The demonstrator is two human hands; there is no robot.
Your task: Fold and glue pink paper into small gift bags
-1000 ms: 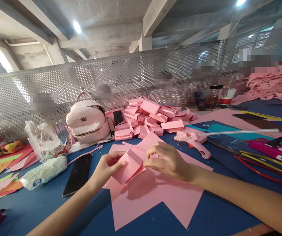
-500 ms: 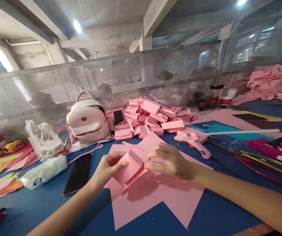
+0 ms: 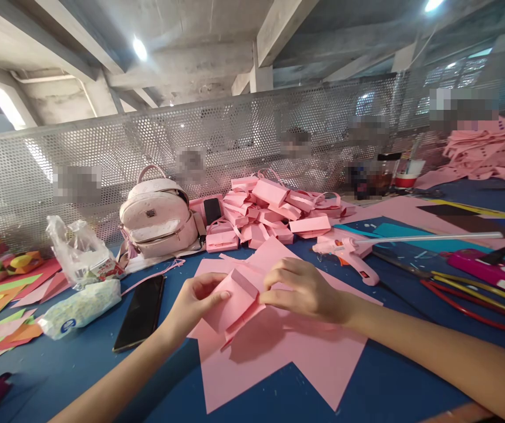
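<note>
Between my hands is a small folded pink paper box, tilted, with a loose flap along its lower right side. My left hand grips its left side, thumb on the front face and fingers behind. My right hand is closed at the box's right edge, fingertips pinched at the flap; the exact hold is hidden by the curled fingers. Pink paper sheets lie under both hands. Behind them is a heap of similar folded pink paper boxes, some with paper-strip handles.
A pink glue gun lies right of my hands, near scissors with red and yellow handles and a magenta power strip. Leftward are a black phone, a tissue pack and a pale pink backpack. A perforated metal screen stands behind.
Almost nothing differs. Both hands keep their places on the pink paper box, whose lower flap has shifted very slightly.
</note>
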